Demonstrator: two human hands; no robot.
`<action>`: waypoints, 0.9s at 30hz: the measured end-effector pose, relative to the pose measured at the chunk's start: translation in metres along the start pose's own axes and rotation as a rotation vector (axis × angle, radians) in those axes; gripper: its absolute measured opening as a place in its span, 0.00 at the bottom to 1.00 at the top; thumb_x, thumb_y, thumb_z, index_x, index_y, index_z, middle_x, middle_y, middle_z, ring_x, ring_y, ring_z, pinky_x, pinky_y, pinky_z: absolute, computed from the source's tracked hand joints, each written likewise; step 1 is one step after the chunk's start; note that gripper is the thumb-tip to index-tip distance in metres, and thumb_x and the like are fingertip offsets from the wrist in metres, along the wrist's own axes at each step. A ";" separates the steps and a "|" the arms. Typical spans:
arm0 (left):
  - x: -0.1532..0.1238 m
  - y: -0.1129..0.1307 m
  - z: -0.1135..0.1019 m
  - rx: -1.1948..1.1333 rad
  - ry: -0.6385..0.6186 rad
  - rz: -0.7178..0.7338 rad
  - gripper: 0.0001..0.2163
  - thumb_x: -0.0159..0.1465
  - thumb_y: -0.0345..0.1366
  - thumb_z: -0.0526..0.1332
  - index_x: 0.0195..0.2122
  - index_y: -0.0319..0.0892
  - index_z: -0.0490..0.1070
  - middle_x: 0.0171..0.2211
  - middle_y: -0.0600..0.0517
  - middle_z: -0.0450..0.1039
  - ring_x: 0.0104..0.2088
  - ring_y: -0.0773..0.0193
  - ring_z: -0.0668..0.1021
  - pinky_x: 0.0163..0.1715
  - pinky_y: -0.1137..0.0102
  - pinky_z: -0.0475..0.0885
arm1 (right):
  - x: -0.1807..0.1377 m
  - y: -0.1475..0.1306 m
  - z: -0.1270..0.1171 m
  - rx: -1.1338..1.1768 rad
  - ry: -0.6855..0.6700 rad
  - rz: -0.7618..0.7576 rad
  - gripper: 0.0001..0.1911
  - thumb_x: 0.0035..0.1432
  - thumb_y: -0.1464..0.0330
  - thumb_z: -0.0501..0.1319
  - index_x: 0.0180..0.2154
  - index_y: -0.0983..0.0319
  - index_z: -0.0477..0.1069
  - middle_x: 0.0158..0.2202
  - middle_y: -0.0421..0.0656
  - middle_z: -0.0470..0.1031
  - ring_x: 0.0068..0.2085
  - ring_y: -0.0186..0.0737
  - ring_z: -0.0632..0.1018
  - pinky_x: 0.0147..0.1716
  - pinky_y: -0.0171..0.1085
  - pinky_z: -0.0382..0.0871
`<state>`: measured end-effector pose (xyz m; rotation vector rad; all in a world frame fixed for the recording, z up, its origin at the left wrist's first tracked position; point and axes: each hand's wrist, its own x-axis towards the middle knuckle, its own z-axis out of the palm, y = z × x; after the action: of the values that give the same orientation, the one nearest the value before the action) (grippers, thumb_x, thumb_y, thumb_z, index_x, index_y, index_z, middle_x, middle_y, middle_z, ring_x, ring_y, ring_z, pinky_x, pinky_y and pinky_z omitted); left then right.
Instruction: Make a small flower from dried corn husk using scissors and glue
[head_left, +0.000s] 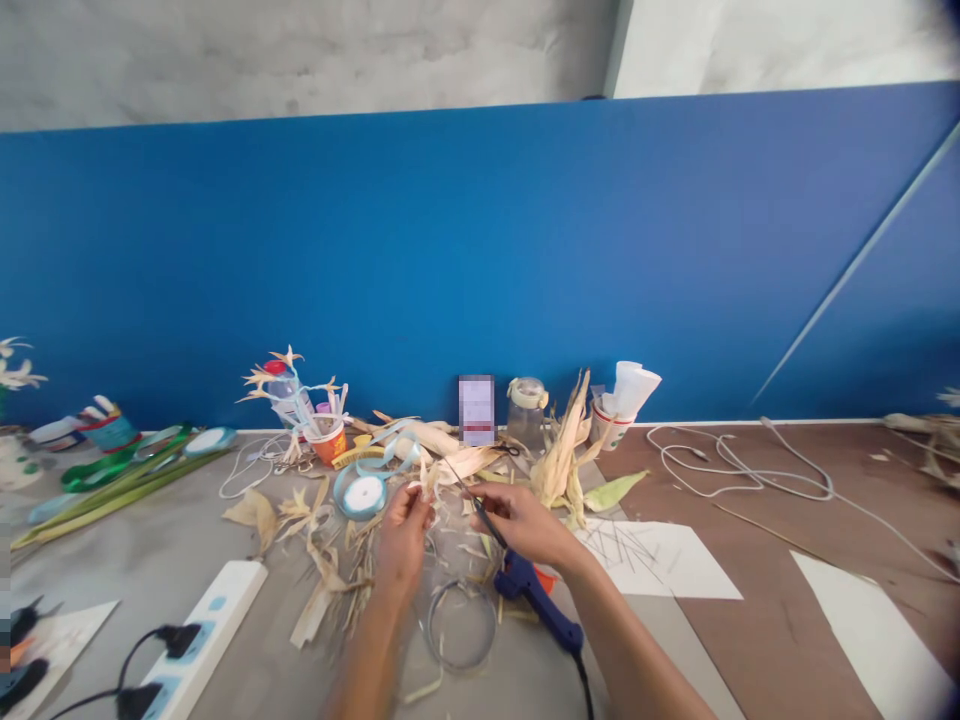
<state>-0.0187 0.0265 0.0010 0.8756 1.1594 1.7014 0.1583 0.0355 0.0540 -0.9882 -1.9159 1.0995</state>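
Note:
My left hand point(407, 530) is closed, its fingertips pinching a small pale corn husk flower point(428, 478). Opposite it, my right hand point(521, 520) grips a thin dark pointed tool point(491, 523), whose tip slants up toward the flower; its exact kind is unclear. Just below my right hand lies a blue glue gun point(536, 600), with its black cord running toward me. Between my forearms rests a coil of grey wire point(461, 625). A roll of light blue ribbon point(361, 495) lies left of my left hand, among dry husk scraps point(322, 575).
A white power strip point(217, 620) with black plugs lies front left. Along the blue partition stand a cup of husk flowers point(326, 440), a phone point(476, 410), a glass jar point(527, 410) and a paper cup point(611, 425). Thin wires lie on white paper point(697, 560); a white cable point(750, 480) spreads right.

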 end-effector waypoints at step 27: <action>-0.001 -0.009 0.001 -0.053 -0.078 -0.081 0.14 0.48 0.43 0.68 0.29 0.41 0.67 0.21 0.58 0.64 0.20 0.74 0.61 0.21 0.76 0.56 | 0.010 -0.002 0.015 0.462 0.284 0.128 0.20 0.45 0.63 0.63 0.41 0.64 0.70 0.24 0.38 0.70 0.26 0.33 0.71 0.26 0.33 0.64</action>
<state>-0.0152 0.0272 -0.0072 0.8441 1.0790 1.6114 0.1406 0.0381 0.0517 -0.9488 -1.3080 1.3196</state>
